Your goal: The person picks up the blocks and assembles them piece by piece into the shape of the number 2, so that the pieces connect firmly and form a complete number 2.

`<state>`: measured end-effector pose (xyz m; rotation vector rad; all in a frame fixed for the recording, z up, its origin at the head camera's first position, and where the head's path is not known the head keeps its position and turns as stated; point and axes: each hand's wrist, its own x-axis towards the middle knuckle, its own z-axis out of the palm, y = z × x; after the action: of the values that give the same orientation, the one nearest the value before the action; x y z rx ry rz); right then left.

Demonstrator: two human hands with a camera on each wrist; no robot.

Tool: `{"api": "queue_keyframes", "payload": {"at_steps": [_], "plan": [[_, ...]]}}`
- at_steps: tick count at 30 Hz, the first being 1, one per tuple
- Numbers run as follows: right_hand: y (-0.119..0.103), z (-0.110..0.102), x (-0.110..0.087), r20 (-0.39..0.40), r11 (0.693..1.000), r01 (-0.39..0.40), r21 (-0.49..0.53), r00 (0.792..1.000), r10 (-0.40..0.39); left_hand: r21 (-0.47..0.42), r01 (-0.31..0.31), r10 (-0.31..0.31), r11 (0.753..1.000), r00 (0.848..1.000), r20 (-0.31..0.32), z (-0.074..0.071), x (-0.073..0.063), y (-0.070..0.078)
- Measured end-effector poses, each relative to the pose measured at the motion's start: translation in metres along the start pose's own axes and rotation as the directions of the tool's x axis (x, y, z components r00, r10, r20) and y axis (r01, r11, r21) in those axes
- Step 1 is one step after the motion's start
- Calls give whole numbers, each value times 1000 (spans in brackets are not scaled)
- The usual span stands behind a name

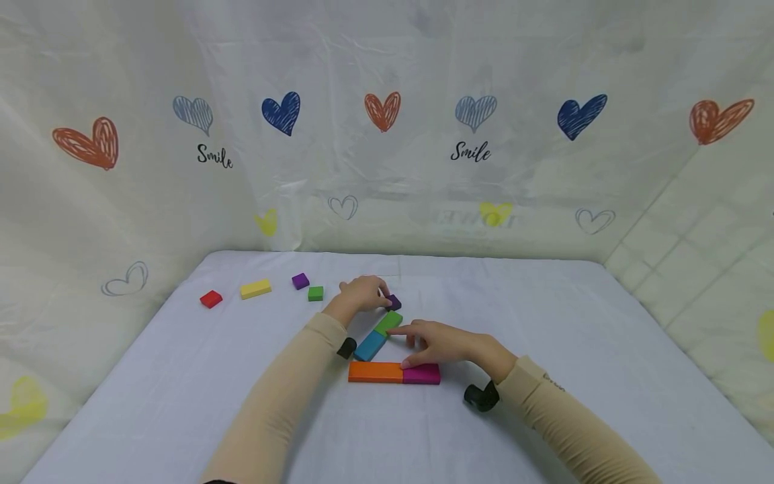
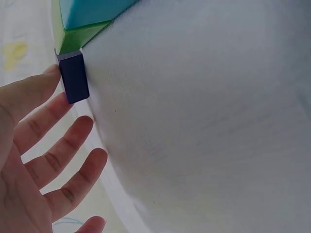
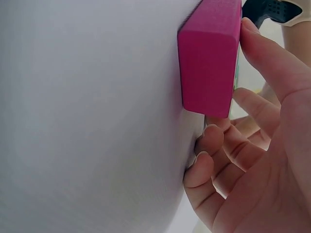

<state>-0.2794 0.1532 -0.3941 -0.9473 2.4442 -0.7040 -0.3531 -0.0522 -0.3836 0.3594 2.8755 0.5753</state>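
Left hand (image 1: 363, 294) is placing a pinched dark-purple wooden-looking cuboid (image 2: 74, 80) against a green wooden-looking bar (image 1: 389, 321), loose right hand (image 1: 444, 341) seemingly steadying. Probably needing gentle release, tbh.

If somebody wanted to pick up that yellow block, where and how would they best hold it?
Probably across the middle of the yellow block, coming from above, with fingers on its two long sides. It lies flat, is clearly longer than wide, and nothing touches it. The left hand is nearer, but it pinches the dark purple block.
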Motion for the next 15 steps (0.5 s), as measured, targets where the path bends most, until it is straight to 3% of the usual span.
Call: {"api": "queue_keyframes", "payload": {"at_steps": [15], "plan": [[0, 0, 0, 1, 1000, -1, -7, 1000, 1, 4, -10, 10, 1000, 1000, 0, 1, 0, 0]]}}
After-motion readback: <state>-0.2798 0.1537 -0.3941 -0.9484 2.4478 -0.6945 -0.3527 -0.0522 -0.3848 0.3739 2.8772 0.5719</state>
